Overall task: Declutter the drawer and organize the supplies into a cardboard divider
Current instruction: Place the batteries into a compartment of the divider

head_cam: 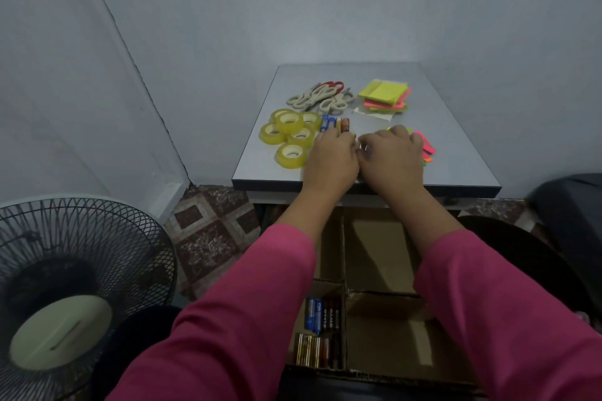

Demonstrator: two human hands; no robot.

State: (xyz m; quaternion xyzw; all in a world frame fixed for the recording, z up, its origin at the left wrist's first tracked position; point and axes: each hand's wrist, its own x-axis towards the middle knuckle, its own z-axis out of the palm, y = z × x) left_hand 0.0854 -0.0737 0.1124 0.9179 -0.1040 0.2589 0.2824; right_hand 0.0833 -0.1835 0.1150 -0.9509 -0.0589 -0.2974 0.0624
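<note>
Grey square worktop (423, 153): sitting in the centre of the frame, carrying loose batteries (338, 124) beside the yellow tape rolls (290, 137).
Brown cardboard divider (384, 329): lying at the lower centre, already holding batteries in its left compartment.
Step advice: gathering the remaining batteries together, aligned, before lifting.
Hands: left (332, 159) and right (391, 156) are meeting knuckles-up, fingers curling down; whether they are gripping anything I cannot tell.

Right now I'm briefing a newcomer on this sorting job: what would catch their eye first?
Probably the two hands, left hand and right hand, side by side at the table's near edge. Next, the yellow tape rolls clustered left of them and the neon sticky notes at the far right. Below, the cardboard divider already holds batteries in its near-left compartment.
</note>
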